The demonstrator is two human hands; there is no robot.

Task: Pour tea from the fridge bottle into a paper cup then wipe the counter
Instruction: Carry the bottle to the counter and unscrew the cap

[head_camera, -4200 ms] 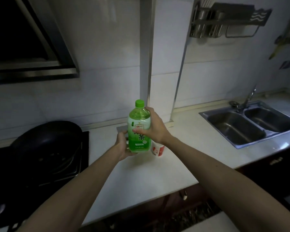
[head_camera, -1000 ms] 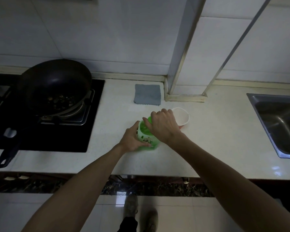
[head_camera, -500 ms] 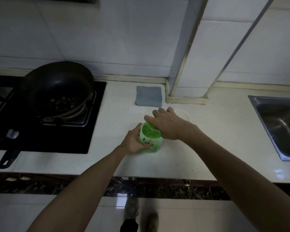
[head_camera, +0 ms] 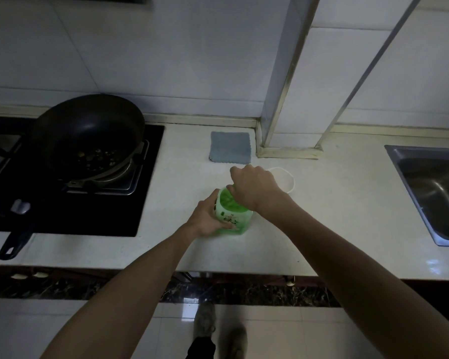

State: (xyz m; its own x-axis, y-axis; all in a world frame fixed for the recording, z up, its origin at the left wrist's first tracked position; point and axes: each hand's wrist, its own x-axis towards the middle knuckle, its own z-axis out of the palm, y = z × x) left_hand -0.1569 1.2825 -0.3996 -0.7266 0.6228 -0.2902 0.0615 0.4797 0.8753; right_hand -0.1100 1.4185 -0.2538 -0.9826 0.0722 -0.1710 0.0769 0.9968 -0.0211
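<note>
A green tea bottle (head_camera: pixel 231 215) with a white label stands upright on the white counter (head_camera: pixel 335 216), seen from above. My left hand (head_camera: pixel 208 216) grips its body from the left. My right hand (head_camera: pixel 254 187) curls over the bottle's top and covers the cap. Just behind my right hand a white paper cup (head_camera: pixel 285 178) stands on the counter, partly hidden. A folded grey-blue cloth (head_camera: pixel 230 147) lies flat near the wall.
A black wok (head_camera: pixel 88 133) sits on the black stove (head_camera: pixel 88 203) to the left, its handle (head_camera: pixel 16 242) reaching the counter's front edge. A steel sink (head_camera: pixel 436 193) is at the right. A tiled pillar (head_camera: pixel 290 99) stands behind the cup.
Over 4 seconds the view tilted down and the bottle came down to stand on the counter. In the last second my right hand shifted a little on the bottle's top.
</note>
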